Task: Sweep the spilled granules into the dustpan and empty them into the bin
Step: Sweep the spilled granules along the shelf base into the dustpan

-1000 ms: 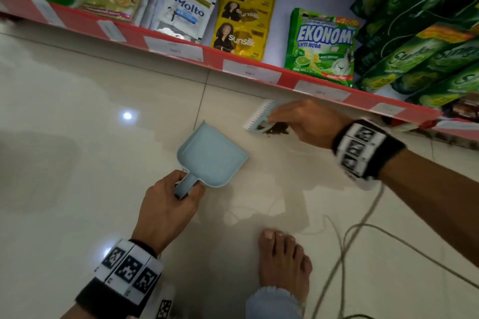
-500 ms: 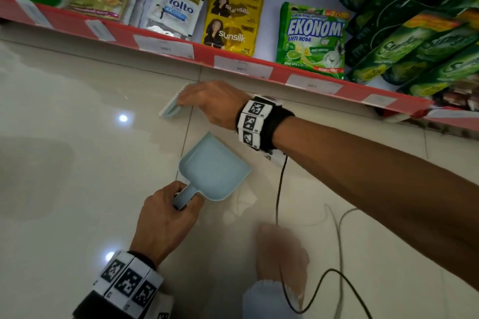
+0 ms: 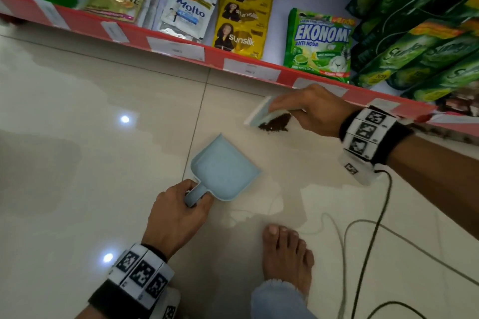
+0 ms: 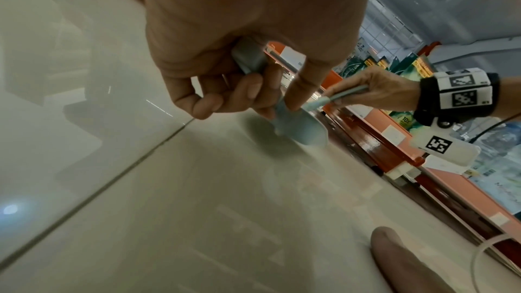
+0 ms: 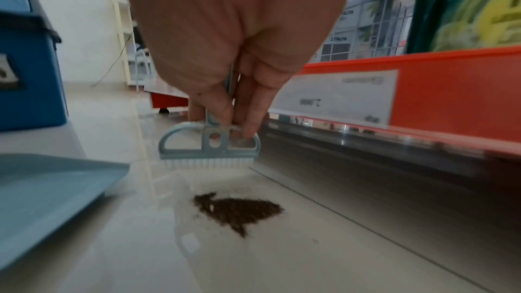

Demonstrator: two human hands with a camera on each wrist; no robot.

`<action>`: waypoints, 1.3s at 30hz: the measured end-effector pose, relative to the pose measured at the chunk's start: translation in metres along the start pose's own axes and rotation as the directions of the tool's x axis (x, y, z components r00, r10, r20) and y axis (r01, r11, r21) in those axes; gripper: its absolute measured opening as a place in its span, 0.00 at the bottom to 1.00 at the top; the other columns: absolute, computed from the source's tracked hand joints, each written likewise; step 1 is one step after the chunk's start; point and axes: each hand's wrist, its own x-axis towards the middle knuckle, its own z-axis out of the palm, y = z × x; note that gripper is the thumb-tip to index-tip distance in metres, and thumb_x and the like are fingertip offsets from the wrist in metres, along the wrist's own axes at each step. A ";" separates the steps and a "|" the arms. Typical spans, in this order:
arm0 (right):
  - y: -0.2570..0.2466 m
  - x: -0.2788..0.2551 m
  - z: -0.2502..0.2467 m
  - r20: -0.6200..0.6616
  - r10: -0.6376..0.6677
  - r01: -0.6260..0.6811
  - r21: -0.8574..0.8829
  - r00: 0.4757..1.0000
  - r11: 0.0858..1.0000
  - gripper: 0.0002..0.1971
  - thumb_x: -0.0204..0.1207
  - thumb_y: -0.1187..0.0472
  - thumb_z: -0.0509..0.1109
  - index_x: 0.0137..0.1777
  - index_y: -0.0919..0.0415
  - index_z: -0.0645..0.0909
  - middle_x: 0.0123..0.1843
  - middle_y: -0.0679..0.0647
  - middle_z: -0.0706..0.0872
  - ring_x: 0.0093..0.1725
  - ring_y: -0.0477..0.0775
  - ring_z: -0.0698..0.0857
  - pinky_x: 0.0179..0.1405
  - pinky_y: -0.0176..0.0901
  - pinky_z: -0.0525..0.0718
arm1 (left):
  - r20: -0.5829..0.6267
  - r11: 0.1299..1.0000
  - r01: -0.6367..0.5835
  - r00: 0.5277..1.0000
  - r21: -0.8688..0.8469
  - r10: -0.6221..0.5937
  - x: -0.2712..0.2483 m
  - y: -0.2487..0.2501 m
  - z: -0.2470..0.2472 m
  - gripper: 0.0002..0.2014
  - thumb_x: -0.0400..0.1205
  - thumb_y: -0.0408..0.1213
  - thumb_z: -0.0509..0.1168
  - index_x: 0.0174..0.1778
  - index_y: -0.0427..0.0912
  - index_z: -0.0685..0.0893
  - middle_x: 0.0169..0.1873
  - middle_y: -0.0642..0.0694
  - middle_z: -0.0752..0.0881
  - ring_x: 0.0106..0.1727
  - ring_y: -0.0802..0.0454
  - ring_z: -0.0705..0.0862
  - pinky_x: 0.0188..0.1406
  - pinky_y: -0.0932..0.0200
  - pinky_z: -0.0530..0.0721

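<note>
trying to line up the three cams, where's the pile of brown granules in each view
Head: granules right of centre, under the brush in the right hand.
Left wrist: not visible; the dustpan and hand block that spot.
Right wrist: granules low centre, below the brush.
Shared landmark: the blue dustpan.

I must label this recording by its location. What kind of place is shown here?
Most likely a small shop aisle. A low red shelf with price labels holds rows of Sunsilk shampoo sachets and an Ekonomi detergent pack, above a glossy tiled floor.
</note>
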 end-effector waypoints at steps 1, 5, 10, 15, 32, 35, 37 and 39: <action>-0.005 0.007 0.002 -0.028 0.001 -0.001 0.003 1.000 1.000 0.21 0.74 0.80 0.65 0.62 0.64 0.88 0.62 0.59 0.89 0.60 0.63 0.89 0.60 0.57 0.87 | -0.003 1.000 -0.010 1.000 0.014 0.010 0.002 0.001 0.000 0.18 0.77 0.48 0.70 0.29 0.40 0.76 0.19 0.50 0.76 0.21 0.57 0.71 0.23 0.61 0.69; -0.020 0.028 0.014 0.050 -0.017 0.018 -0.025 0.999 1.000 0.23 0.73 0.80 0.63 0.63 0.64 0.87 0.66 0.61 0.87 0.67 0.64 0.85 0.66 0.60 0.83 | -0.015 0.999 -0.024 1.000 0.037 0.025 0.007 0.004 0.000 0.16 0.76 0.47 0.70 0.29 0.42 0.77 0.17 0.51 0.76 0.20 0.60 0.74 0.19 0.67 0.68; -0.004 -0.003 0.006 0.148 -0.038 0.053 -0.097 0.988 0.994 0.18 0.70 0.77 0.67 0.58 0.67 0.90 0.59 0.65 0.90 0.60 0.68 0.88 0.63 0.62 0.85 | -0.009 0.999 -0.029 1.000 0.023 0.029 0.009 0.005 0.000 0.16 0.76 0.46 0.71 0.28 0.43 0.76 0.17 0.53 0.75 0.20 0.60 0.74 0.19 0.68 0.67; 0.018 -0.048 -0.007 0.102 0.062 -0.051 -0.102 0.993 0.993 0.22 0.73 0.81 0.67 0.60 0.61 0.90 0.63 0.59 0.89 0.66 0.62 0.86 0.69 0.57 0.82 | 0.027 1.000 -0.031 0.999 0.004 0.030 0.014 0.015 0.008 0.18 0.76 0.48 0.70 0.25 0.48 0.71 0.16 0.54 0.73 0.19 0.58 0.70 0.23 0.61 0.66; -0.017 -0.064 0.021 0.017 0.499 -0.485 -0.210 0.866 0.849 0.19 0.79 0.63 0.64 0.66 0.49 0.85 0.51 0.58 0.91 0.45 0.67 0.86 0.42 0.55 0.86 | 0.130 0.995 -0.079 0.989 0.054 0.072 0.034 0.045 0.031 0.17 0.75 0.53 0.69 0.26 0.50 0.72 0.19 0.53 0.77 0.24 0.55 0.76 0.26 0.59 0.68; -0.021 -0.071 0.017 -0.121 0.462 -0.475 -0.133 0.879 0.870 0.14 0.79 0.64 0.65 0.60 0.54 0.87 0.49 0.59 0.92 0.45 0.68 0.87 0.41 0.57 0.86 | 0.141 0.996 -0.064 0.989 0.070 0.053 0.038 0.047 0.033 0.16 0.75 0.53 0.69 0.29 0.48 0.75 0.22 0.52 0.80 0.26 0.54 0.78 0.26 0.58 0.69; -0.018 -0.074 0.014 -0.195 0.465 -0.494 -0.144 0.863 0.857 0.13 0.78 0.65 0.66 0.58 0.56 0.87 0.50 0.59 0.91 0.46 0.68 0.87 0.42 0.57 0.87 | 0.152 0.994 -0.069 0.987 0.083 0.056 0.040 0.050 0.036 0.15 0.77 0.52 0.68 0.30 0.47 0.77 0.24 0.52 0.81 0.28 0.53 0.79 0.26 0.59 0.70; -0.011 -0.075 0.012 -0.228 0.503 -0.543 -0.171 0.834 0.822 0.15 0.78 0.64 0.65 0.61 0.56 0.86 0.51 0.60 0.90 0.47 0.68 0.87 0.45 0.58 0.87 | 0.169 0.994 -0.077 0.984 0.078 0.063 0.042 0.052 0.039 0.15 0.79 0.52 0.67 0.30 0.49 0.77 0.25 0.53 0.81 0.29 0.53 0.79 0.28 0.58 0.70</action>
